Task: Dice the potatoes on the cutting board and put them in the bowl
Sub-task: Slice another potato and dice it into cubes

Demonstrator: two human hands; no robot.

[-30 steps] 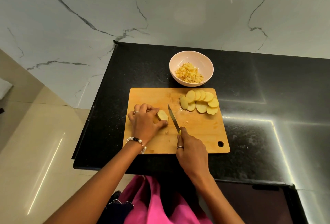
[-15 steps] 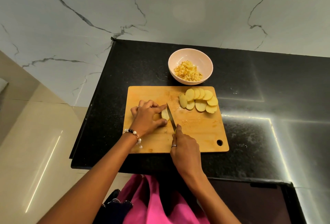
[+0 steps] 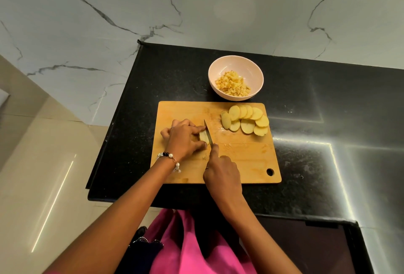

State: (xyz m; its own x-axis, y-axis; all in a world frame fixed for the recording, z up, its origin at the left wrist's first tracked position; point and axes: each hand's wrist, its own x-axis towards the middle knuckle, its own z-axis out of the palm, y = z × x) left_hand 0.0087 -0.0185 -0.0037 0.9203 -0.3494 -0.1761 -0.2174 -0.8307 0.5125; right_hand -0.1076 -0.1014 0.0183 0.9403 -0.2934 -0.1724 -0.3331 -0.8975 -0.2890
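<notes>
We see the left hand [image 3: 182, 140] curled round a potato piece [image 3: 203, 137] on the cutting board [image 3: 240, 155]; the right hand [image 3: 222, 174] grips the knife [image 3: 208, 132], blade against it. Slices [image 3: 246, 120] lie near the board's far right corner, dice in the bowl [image 3: 235, 63] on the worktop [image 3: 328, 120].

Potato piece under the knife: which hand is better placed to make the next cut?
Right. The right hand grips the knife, its blade against the potato piece, which the left hand pins to the cutting board.

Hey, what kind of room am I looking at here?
Most likely a home kitchen: a black stone countertop against a marble-look wall, with a wooden cutting board of potato slices and a bowl of diced potato.
</notes>
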